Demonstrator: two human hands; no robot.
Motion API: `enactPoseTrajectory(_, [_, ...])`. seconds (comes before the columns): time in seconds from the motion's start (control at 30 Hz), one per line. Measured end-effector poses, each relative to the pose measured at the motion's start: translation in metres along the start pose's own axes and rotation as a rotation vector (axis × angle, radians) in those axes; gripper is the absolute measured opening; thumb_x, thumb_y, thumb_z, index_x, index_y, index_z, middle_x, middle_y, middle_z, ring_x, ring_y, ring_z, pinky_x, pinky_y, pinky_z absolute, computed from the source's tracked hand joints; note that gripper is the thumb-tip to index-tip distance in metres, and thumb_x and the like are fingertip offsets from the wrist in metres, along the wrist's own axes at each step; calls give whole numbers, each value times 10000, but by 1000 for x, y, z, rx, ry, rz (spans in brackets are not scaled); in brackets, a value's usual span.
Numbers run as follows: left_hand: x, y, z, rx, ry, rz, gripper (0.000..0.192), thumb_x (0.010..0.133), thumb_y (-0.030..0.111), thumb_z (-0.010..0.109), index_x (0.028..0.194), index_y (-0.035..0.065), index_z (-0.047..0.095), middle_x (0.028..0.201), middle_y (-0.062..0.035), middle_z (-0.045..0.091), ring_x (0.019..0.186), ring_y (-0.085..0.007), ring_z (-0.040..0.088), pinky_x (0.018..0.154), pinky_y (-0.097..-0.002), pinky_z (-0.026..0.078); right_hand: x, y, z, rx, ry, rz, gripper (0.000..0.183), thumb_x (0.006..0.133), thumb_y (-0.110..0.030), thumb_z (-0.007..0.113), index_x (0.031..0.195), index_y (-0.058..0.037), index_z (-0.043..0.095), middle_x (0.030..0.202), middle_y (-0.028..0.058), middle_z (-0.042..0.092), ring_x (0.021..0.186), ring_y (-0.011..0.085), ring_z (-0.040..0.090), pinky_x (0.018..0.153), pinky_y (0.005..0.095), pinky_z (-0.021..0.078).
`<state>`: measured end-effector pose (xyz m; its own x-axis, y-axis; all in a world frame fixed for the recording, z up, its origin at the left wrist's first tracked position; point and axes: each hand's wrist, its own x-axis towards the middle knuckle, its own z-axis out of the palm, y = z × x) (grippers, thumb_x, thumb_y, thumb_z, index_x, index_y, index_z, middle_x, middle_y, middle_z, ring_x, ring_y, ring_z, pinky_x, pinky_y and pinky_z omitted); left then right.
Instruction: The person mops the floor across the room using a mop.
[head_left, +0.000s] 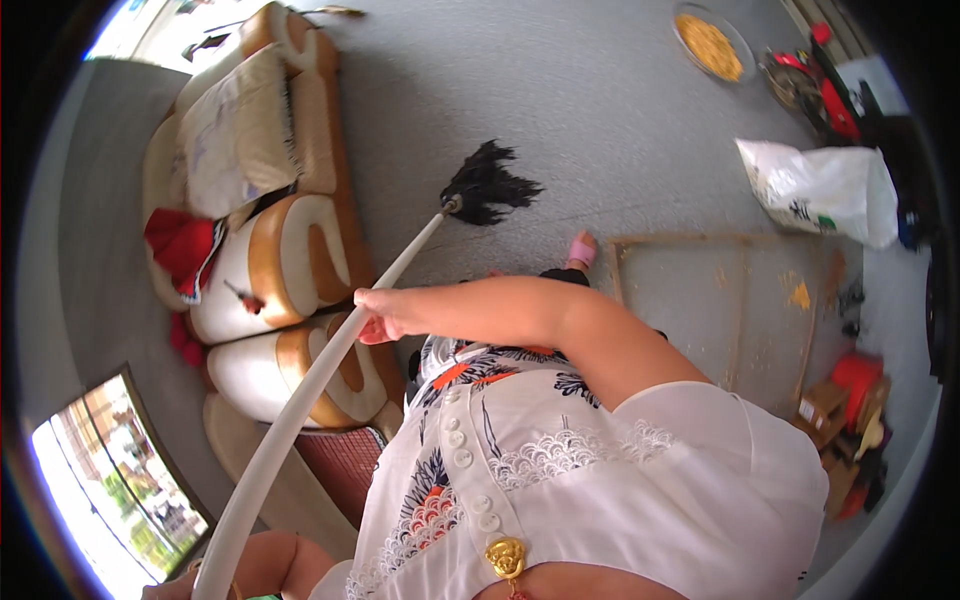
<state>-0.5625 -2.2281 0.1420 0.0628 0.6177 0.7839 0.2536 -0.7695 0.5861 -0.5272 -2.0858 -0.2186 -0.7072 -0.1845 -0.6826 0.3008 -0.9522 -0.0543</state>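
Observation:
A mop with a long white handle (300, 397) slants from the lower left corner up to the middle of the view. Its black strand head (491, 184) lies spread on the grey floor. My right hand (381, 313) crosses in front of my body and grips the handle partway down. Close to the handle's upper end is my left hand (169, 591), wrapped on the shaft and partly cut off by the picture's bottom edge. My foot in a pink slipper (582, 250) stands to the right of the mop head.
A white-and-tan sofa (319, 240) runs along the left, bearing a cushion (236, 135) and red cloth (178, 244). On the right lie a wooden-edged frame (615, 266), a white sack (832, 191) and cardboard boxes (821, 412). A bowl of yellow grains (709, 46) stands far right.

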Motion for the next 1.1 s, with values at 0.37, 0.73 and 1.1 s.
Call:
enactPoseTrajectory(0.37, [-22,60,40,1077,-53,185,160,740,176,375,741,39,456,539,-44,465,474,-127,460,413,-233,363,36,52,22,-62,367,51,94,633,-66,451,721,-33,440,603,78,486,513,188,536,458,315,476])
enactPoseTrajectory(0.73, [-13,-17,44,958,453,202,129,629,71,407,523,-5,411,431,-108,351,367,-211,371,488,-320,423,-4,-35,-47,11,462,-173,91,601,-102,522,643,-81,445,609,37,457,506,131,452,400,263,392])
enactPoseTrajectory(1.1, [11,-155,102,933,638,59,351,639,311,373,437,24,365,327,-46,293,283,-118,254,340,-262,208,-97,-156,-193,422,453,-460,171,603,-58,516,725,-87,399,648,47,418,526,142,441,414,274,398])
